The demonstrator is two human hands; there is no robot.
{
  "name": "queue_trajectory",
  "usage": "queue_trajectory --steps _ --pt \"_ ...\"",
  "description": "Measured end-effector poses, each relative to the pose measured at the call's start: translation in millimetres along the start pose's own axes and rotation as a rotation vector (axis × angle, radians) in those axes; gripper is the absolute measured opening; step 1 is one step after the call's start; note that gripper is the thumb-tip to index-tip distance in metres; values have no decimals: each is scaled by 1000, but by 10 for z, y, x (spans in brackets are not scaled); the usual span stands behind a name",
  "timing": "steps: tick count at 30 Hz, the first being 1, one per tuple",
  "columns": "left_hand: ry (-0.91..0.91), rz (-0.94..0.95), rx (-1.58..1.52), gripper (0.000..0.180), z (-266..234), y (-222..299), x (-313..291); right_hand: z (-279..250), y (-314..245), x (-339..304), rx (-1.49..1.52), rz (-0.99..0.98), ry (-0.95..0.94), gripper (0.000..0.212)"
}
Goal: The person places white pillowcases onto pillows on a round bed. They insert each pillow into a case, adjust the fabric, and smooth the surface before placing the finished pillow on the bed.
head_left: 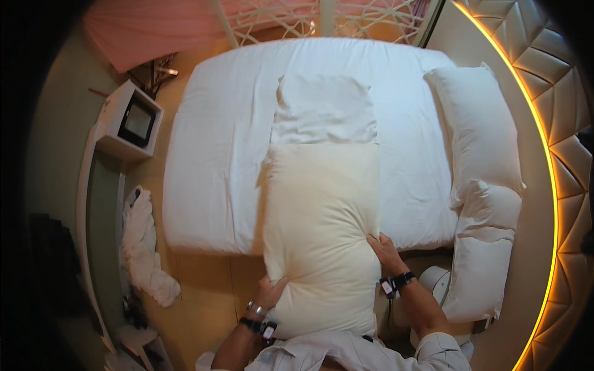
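A plump cream pillow (322,216) stretches from my body out over the near edge of the bed, with creases running from where I grip it. My left hand (270,292) is closed on its left side, thumb on top. On the right side, slightly farther out, my right hand (385,252) grips the pillow's edge, its fingers partly hidden beneath. Beyond the pillow's far end a flat, wrinkled white pillowcase (325,111) lies on the bed. The pillow's end meets or covers the case's near edge; I cannot tell whether any of it is inside.
The bed (201,161) has a white sheet. At its right lie a long white pillow (486,127) and another pillow (482,272), beside a padded wall with a light strip (552,185). Crumpled white linen (143,247) lies left, below a white box-shaped cabinet (120,145).
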State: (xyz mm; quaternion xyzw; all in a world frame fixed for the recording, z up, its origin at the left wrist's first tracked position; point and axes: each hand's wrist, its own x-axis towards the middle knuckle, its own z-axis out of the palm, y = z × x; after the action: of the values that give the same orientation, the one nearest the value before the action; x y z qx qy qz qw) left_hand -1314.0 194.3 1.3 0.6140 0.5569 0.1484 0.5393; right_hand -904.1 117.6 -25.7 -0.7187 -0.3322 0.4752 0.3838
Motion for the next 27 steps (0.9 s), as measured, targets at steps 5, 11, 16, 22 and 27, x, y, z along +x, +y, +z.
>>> queue_trajectory --steps 5,11,16,22,27 --pt "-290 -22 264 49 162 -864 245 166 1236 65 -116 96 21 41" --pt "-85 -79 222 33 -700 -69 1165 -57 1047 519 -412 144 199 61" --pt "269 622 839 16 -722 603 1560 170 198 1048 -620 -326 302 54" --pt "60 878 1063 22 -422 1119 1615 811 -551 1551 -756 -417 166 46" --pt "-41 965 1108 34 -384 1208 1724 801 -398 1811 -811 -296 97 37"
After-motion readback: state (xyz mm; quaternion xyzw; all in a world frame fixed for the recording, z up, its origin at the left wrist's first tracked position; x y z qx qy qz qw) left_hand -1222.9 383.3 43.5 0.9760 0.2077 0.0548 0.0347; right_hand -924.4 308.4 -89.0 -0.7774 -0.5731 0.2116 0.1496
